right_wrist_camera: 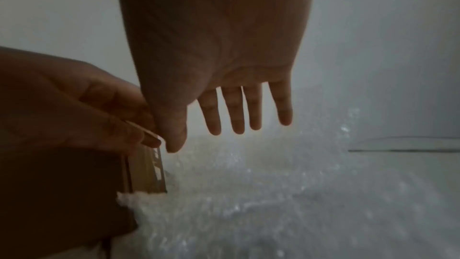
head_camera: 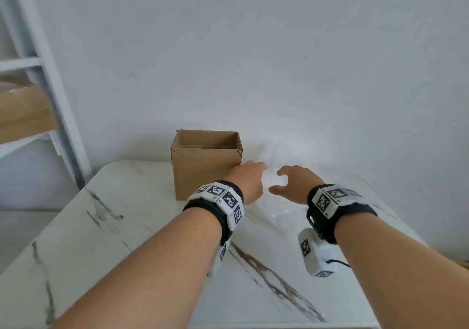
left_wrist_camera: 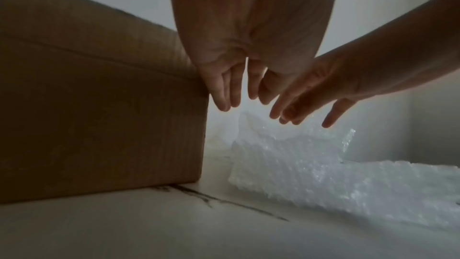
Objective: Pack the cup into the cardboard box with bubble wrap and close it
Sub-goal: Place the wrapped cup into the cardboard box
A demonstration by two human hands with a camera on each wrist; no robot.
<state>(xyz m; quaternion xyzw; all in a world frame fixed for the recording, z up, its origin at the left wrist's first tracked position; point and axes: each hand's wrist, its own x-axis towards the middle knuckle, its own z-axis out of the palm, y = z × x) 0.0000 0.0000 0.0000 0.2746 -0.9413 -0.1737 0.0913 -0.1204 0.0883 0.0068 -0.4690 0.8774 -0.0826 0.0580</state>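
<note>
An open brown cardboard box [head_camera: 205,166] stands at the back of the marble table [head_camera: 127,240], its flaps up. Just right of it lies a heap of clear bubble wrap [head_camera: 281,214] [left_wrist_camera: 311,164] [right_wrist_camera: 273,194]. My left hand [head_camera: 250,180] [left_wrist_camera: 236,90] hovers over the wrap beside the box's right corner, fingers straight and empty. My right hand [head_camera: 289,185] [right_wrist_camera: 239,113] hovers close to the left hand over the same heap, fingers spread and holding nothing. No cup shows in any view; whether it sits inside the wrap I cannot tell.
A white wall rises right behind the table. At the left stands a white shelf frame [head_camera: 50,80] with a large cardboard box [head_camera: 22,110] on it. The table's rounded corners and near edge show in the head view.
</note>
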